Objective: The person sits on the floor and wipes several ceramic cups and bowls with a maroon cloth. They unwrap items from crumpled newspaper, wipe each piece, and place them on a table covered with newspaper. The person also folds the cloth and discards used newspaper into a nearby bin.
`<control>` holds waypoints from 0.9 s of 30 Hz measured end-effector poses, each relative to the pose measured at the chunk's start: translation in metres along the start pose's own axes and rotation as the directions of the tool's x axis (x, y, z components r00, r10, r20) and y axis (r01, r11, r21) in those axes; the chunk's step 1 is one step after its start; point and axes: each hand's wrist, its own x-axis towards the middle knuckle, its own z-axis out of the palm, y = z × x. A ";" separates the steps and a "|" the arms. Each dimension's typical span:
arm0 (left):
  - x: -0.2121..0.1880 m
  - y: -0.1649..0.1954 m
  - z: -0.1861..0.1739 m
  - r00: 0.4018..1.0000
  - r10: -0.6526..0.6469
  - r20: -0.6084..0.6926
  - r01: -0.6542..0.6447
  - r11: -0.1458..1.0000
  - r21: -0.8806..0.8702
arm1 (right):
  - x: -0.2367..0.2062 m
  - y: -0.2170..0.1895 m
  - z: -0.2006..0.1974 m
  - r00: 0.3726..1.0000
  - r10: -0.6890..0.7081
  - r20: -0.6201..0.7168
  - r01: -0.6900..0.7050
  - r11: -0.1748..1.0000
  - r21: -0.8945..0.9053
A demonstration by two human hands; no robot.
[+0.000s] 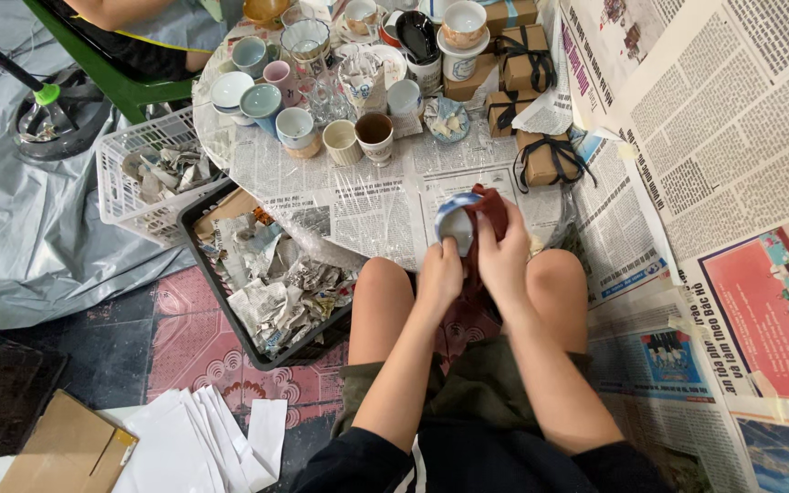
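Two hands met above the knees: the left hand (438, 274) cupped a small blue-and-white cup (456, 222), fingers closed on it, while the right hand (502, 260) pressed a dark red cloth (489, 212) against it (grip clamped on cloth). Beyond, a black crate (230, 315) held crumpled newspaper (280, 292); farther cups (358, 137) crowded the desk (358, 201).

- Four small brown boxes tied with black ribbon stand far right on the round table: one (548, 155) nearest, at the table's right edge; a smaller one (507, 107) just beyond it; a larger one (524, 53) farther still; a fourth (510, 13) at the far edge.
- A flattened brown carton (68, 450) lies near left on the floor, beside white paper sheets.
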 end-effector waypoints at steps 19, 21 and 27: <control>0.017 -0.033 -0.001 0.954 -0.299 -0.011 0.298 0.946 0.123 | -0.018 0.027 0.011 0.868 0.442 0.228 -0.488 0.845 0.220; 0.021 -0.040 -0.010 0.941 -0.338 -0.013 0.335 0.926 0.174 | -0.019 0.034 0.004 0.837 0.458 0.301 -0.523 0.829 0.195; 0.066 -0.057 -0.042 0.958 -0.286 -0.016 0.286 0.955 0.071 | -0.005 0.068 -0.021 0.687 0.574 0.446 -0.705 0.377 0.600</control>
